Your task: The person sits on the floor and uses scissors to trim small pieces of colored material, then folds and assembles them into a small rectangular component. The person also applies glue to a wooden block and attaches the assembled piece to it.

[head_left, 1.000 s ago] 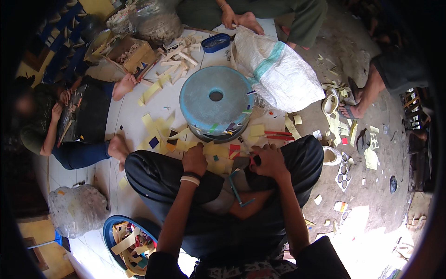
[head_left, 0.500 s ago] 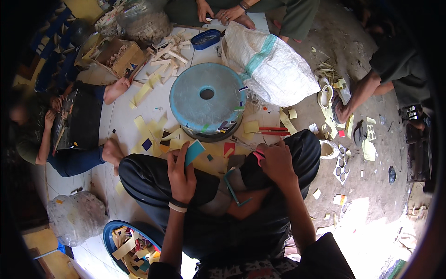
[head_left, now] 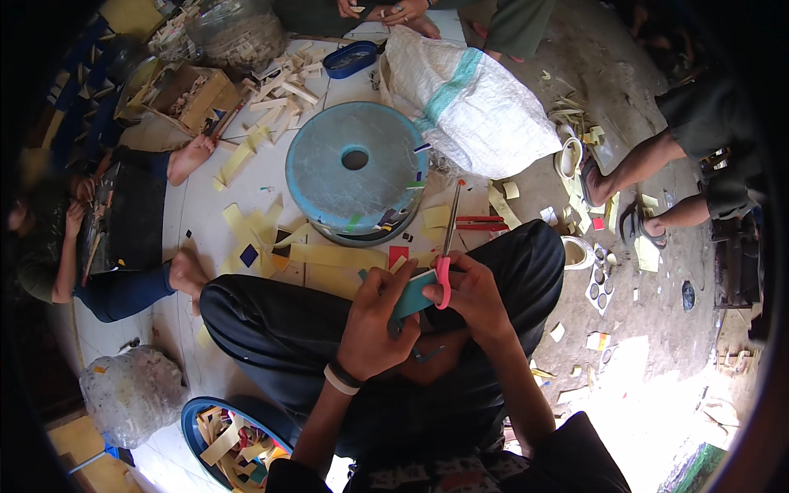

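Above my lap, my left hand (head_left: 380,324) is closed on a small teal rectangular piece (head_left: 415,296), perhaps card or sheet, with a pale edge along its top. My right hand (head_left: 475,297) grips scissors (head_left: 445,283) by their pink handles. The blades point away from me, look closed, and are apart from the teal piece. The fingers of both hands nearly meet at the piece; whether the right fingertips touch it I cannot tell. A thin teal offcut (head_left: 427,355) lies in my lap, partly hidden by my left hand.
Ahead stands a round grey-blue drum-like block (head_left: 329,177) with a central hole. Beyond it lie a white sack (head_left: 485,115) and a blue oval tray (head_left: 350,60). Yellow offcuts (head_left: 337,256) and red-handled tools (head_left: 482,223) surround it. A scrap-filled blue tub (head_left: 191,419) sits lower left. Other people sit nearby.
My hands have come together: the left moved right and nearer with the teal piece, the right moved left. The scissors now point away from me. The view has shifted slightly.
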